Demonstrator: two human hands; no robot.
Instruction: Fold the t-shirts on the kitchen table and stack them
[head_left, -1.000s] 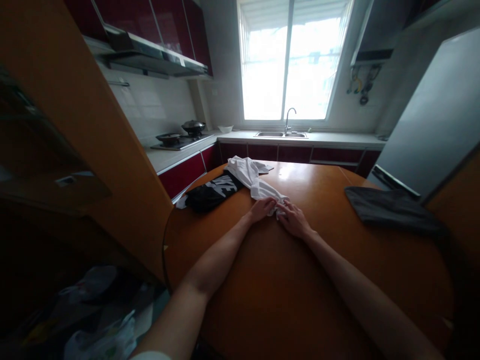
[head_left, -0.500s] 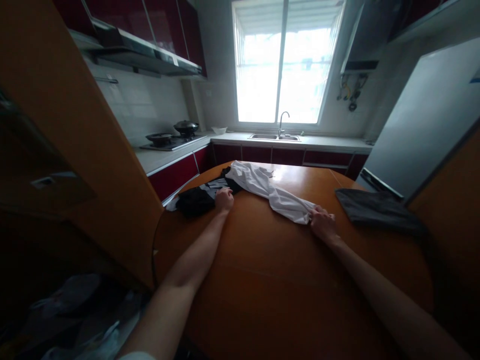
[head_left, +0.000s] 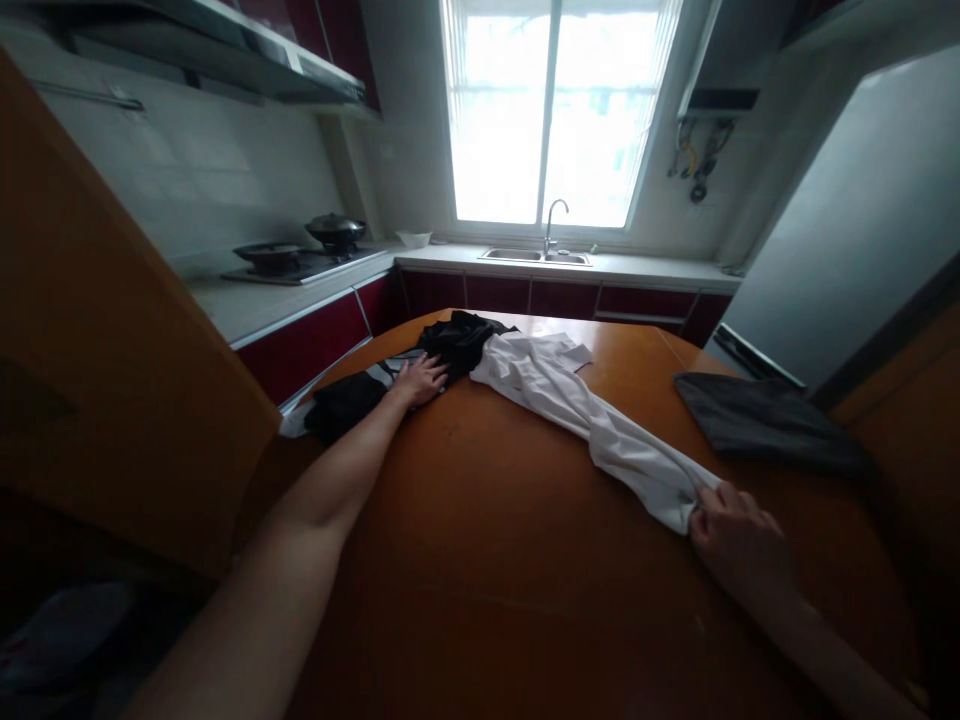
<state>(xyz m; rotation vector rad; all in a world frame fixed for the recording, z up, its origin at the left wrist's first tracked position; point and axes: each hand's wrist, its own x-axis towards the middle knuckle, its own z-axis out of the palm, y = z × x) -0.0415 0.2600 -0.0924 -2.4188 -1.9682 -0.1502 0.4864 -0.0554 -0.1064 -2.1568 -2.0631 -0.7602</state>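
Note:
A white garment (head_left: 577, 405) lies stretched out in a long strip across the orange round table (head_left: 525, 560). My right hand (head_left: 739, 535) is closed on its near end at the right side of the table. My left hand (head_left: 421, 379) rests with fingers spread flat on a black garment (head_left: 397, 375) at the table's far left edge. The white garment's far end touches the black one.
A folded dark grey cloth (head_left: 765, 425) lies at the table's right. Behind are a counter with a sink and tap (head_left: 547, 235), a stove with a wok (head_left: 300, 250), a window, a grey fridge (head_left: 847, 240) at right and an orange cabinet side (head_left: 97, 380) at left.
My right hand has pulled the white garment's end toward me and to the right, stretching it out. My left hand went from the white garment to the black one and flattened on it.

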